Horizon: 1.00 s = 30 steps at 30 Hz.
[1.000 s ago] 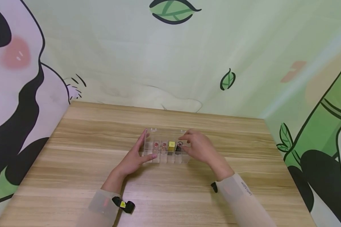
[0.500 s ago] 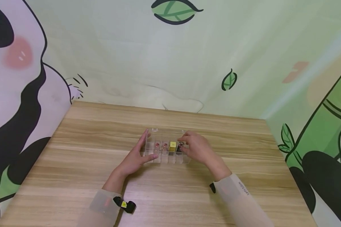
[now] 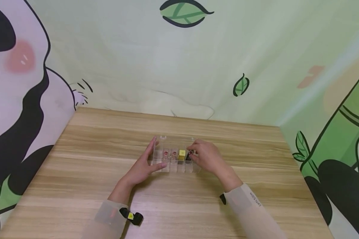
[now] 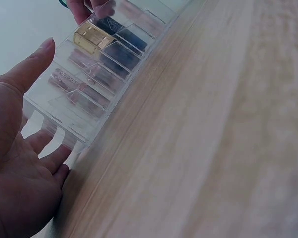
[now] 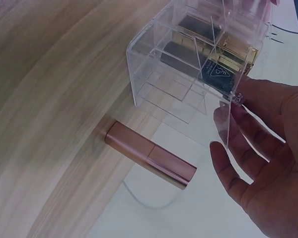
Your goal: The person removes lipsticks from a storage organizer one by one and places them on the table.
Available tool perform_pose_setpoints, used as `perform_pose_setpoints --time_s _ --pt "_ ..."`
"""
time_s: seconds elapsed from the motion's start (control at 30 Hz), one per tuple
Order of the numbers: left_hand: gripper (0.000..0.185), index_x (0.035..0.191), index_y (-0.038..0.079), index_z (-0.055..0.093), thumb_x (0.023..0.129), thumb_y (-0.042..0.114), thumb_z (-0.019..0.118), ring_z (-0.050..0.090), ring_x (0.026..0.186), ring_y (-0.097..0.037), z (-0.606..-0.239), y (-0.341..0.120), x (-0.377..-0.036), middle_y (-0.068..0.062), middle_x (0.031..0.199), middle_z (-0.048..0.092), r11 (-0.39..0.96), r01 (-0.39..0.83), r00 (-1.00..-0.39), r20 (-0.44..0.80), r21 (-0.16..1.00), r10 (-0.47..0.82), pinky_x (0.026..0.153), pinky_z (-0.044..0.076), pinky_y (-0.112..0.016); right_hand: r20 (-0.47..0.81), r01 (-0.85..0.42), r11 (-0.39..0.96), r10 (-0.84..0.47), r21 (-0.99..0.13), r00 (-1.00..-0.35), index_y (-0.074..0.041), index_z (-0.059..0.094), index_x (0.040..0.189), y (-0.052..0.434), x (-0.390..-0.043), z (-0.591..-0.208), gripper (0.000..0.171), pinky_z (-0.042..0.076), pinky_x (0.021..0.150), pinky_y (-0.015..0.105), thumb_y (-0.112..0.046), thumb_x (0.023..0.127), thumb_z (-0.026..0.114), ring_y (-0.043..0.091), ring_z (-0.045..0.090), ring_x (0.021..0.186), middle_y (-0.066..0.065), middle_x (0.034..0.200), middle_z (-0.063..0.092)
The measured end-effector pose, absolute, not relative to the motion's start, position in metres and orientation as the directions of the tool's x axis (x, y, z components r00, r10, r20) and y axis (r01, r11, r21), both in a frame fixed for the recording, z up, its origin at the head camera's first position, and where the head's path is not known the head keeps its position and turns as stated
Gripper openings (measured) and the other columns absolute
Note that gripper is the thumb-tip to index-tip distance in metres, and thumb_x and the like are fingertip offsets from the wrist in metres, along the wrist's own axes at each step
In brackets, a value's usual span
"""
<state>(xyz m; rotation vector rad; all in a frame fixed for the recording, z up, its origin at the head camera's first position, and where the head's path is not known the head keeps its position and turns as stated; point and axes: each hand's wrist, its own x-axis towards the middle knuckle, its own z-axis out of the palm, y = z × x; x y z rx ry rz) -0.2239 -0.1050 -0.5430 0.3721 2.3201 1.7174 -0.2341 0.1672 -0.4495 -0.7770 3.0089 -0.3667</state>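
A clear acrylic lipstick organizer [image 3: 173, 168] stands on the table with several lipsticks upright in its slots. My left hand [image 3: 140, 169] holds its left end, thumb in front and fingers behind. At the right end, my right hand [image 3: 210, 156] pinches the top of a black lipstick [image 5: 216, 74] that sits in a slot. Beside that one is a gold-topped lipstick [image 3: 181, 153]. Two pinkish, clear-looking lipsticks with red marks on top, one of them the left lipstick [image 3: 166, 153], fill slots further left. My right fingers hide part of the black lipstick in the head view.
A rose-gold lipstick tube [image 5: 150, 154] stands on the table right of the organizer, hidden from the head view. The wooden table [image 3: 86, 149] ends at a printed cloth backdrop [image 3: 122, 66] behind and at both sides.
My right thumb and fingertips have closed in on the top of the black lipstick. The left hand and the organizer stay in place; the head view shifts slightly.
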Motion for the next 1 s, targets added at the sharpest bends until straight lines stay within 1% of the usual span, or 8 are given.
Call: perform_pose_setpoints --time_s 0.13,0.27,0.47,0.6,0.87,1.0 --pt "0.113 0.159 0.058 -0.001 0.086 0.045 0.083 0.012 0.162 -0.032 -0.543 -0.105 -0.223 0.007 0.174 0.018 0.283 0.065 -0.943 -0.034 0.957 0.332 0.128 0.005 -0.065 0.05 -0.47 0.854 -0.471 -0.225 -0.881 -0.01 0.076 0.124 0.167 -0.234 -0.448 0.03 0.06 0.085 0.039 -0.017 0.096 0.075 0.02 0.072 0.095 0.007 0.12 0.073" --pt "0.113 0.16 0.057 -0.002 0.085 0.046 0.083 0.013 0.162 -0.033 -0.543 -0.105 -0.223 0.007 0.174 0.018 0.287 0.072 -0.943 -0.028 0.955 0.331 0.127 0.005 -0.067 0.065 -0.475 0.85 -0.474 -0.227 -0.878 -0.011 0.076 0.124 0.167 -0.233 -0.445 0.029 0.059 0.085 0.041 -0.017 0.095 0.075 0.02 0.072 0.093 0.007 0.119 0.074" --pt "0.114 0.161 0.055 -0.002 0.086 0.044 0.083 0.013 0.161 -0.033 -0.542 -0.105 -0.222 0.007 0.174 0.018 0.296 0.073 -0.943 -0.03 0.952 0.33 0.127 0.006 -0.067 0.094 -0.46 0.847 -0.453 -0.266 -0.887 -0.013 0.076 0.122 0.168 -0.232 -0.441 0.029 0.06 0.088 0.042 -0.016 0.094 0.076 0.022 0.072 0.097 0.005 0.112 0.076" --pt "0.113 0.16 0.056 -0.002 0.086 0.043 0.083 0.013 0.162 -0.033 -0.543 -0.104 -0.222 0.008 0.174 0.018 0.292 0.071 -0.944 -0.031 0.954 0.33 0.127 0.006 -0.067 0.098 -0.448 0.846 -0.439 -0.29 -0.893 -0.014 0.076 0.121 0.169 -0.232 -0.439 0.027 0.06 0.089 0.042 -0.016 0.094 0.077 0.023 0.073 0.1 0.006 0.116 0.076" --pt "0.113 0.161 0.055 -0.001 0.086 0.046 0.083 0.014 0.161 -0.032 -0.544 -0.104 -0.222 0.007 0.174 0.019 0.3 0.076 -0.944 -0.029 0.951 0.33 0.127 0.007 -0.067 0.119 -0.445 0.845 -0.43 -0.297 -0.895 -0.013 0.078 0.117 0.17 -0.23 -0.433 0.023 0.061 0.082 0.04 -0.016 0.095 0.076 0.021 0.072 0.094 0.005 0.113 0.077" --pt "0.113 0.162 0.054 -0.001 0.087 0.043 0.083 0.014 0.162 -0.032 -0.543 -0.104 -0.223 0.007 0.174 0.019 0.297 0.074 -0.944 -0.029 0.952 0.328 0.128 0.006 -0.065 0.126 -0.441 0.846 -0.424 -0.299 -0.897 -0.013 0.078 0.118 0.171 -0.23 -0.43 0.024 0.061 0.082 0.041 -0.016 0.094 0.076 0.021 0.072 0.094 0.005 0.112 0.077"
